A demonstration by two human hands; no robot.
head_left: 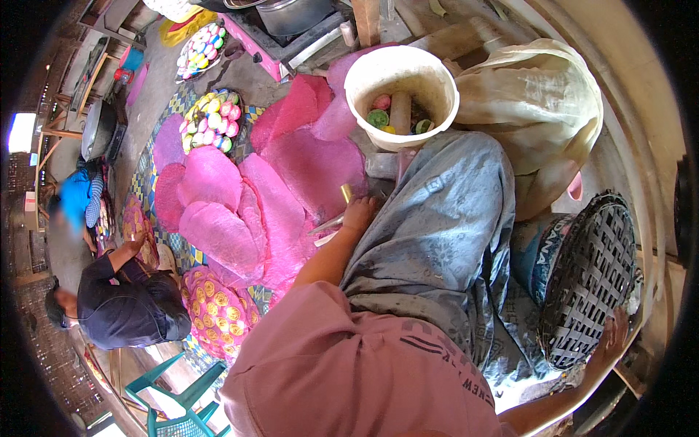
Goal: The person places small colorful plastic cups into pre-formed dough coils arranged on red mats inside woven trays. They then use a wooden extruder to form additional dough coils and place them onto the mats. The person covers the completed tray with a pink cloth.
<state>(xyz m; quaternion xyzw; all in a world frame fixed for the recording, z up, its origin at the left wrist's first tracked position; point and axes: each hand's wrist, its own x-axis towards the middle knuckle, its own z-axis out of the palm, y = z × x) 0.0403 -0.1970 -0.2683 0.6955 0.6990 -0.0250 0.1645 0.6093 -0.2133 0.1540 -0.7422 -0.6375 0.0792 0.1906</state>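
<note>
My left hand (360,213) is low beside my left knee, its fingers curled and partly hidden. A short brass-coloured cylinder (346,193) sticks up against it, and a narrow metal blade (329,223) lies just left of it. I cannot make out what the fingers hold. Round pink sheets (218,211) with a crinkled surface overlap on the floor in front of that hand. Out to my right, my right hand (613,339) grips the rim of a dark woven tray (590,291), which stands tilted against a blue printed sack (535,255).
A white bucket (357,109) beyond my knees holds coloured balls and a cylinder. Plates of colourful round pieces (211,124) stand on the patterned mat. Two people sit at left, one in dark clothes (131,298). A green chair (182,400) and a pink stove (255,47) are nearby.
</note>
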